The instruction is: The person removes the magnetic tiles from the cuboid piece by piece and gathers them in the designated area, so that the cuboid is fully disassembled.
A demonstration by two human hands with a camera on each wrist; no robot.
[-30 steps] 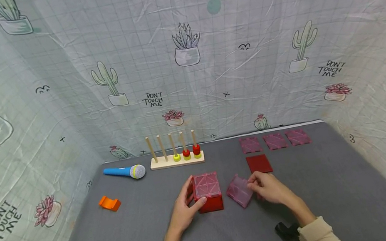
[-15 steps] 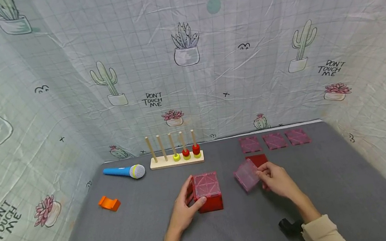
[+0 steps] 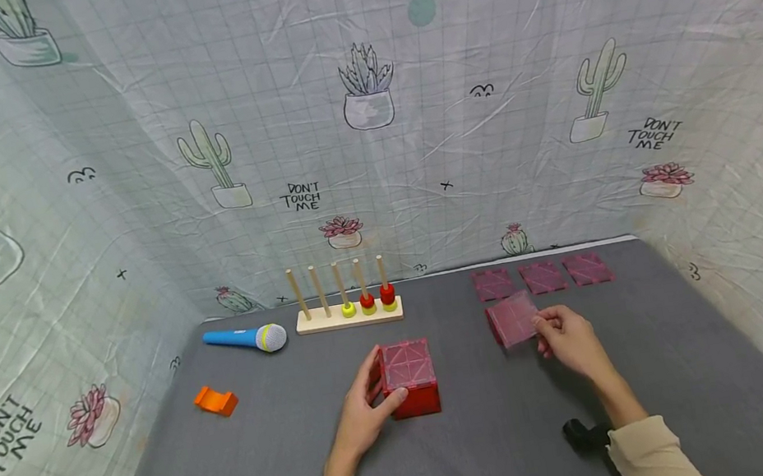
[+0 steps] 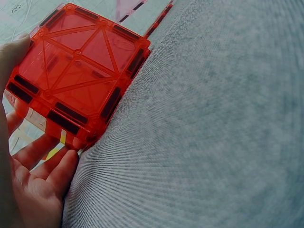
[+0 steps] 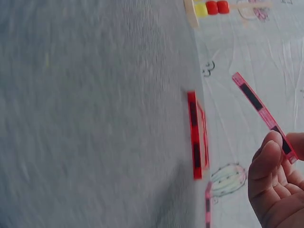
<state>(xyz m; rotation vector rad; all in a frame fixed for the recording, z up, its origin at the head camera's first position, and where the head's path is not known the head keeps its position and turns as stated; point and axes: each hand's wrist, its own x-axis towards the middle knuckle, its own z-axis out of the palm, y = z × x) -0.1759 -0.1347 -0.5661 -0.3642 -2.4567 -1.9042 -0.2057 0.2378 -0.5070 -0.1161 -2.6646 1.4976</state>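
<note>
A cube of red and pink see-through magnetic tiles (image 3: 415,401) stands mid-table. My left hand (image 3: 362,412) grips it from the left, thumb at the front; the left wrist view shows the cube's ribbed face (image 4: 80,61) up close. My right hand (image 3: 572,343) pinches a pink magnetic tile (image 3: 517,318) by its right edge, holding it tilted. In the right wrist view, this tile (image 5: 260,109) is off the table, between thumb and fingers. A red magnetic tile (image 5: 194,135) lies flat below, mostly hidden by the pink one in the head view.
Three pink tiles (image 3: 543,277) lie in a row at the back right. A wooden peg counter (image 3: 349,315) with red and yellow beads stands at the back. A blue toy microphone (image 3: 245,339) and an orange curved piece (image 3: 216,401) lie on the left.
My right hand has carried the pink tile right and away from me, from beside the cube to over the red tile. The left hand and the cube have stayed put.
</note>
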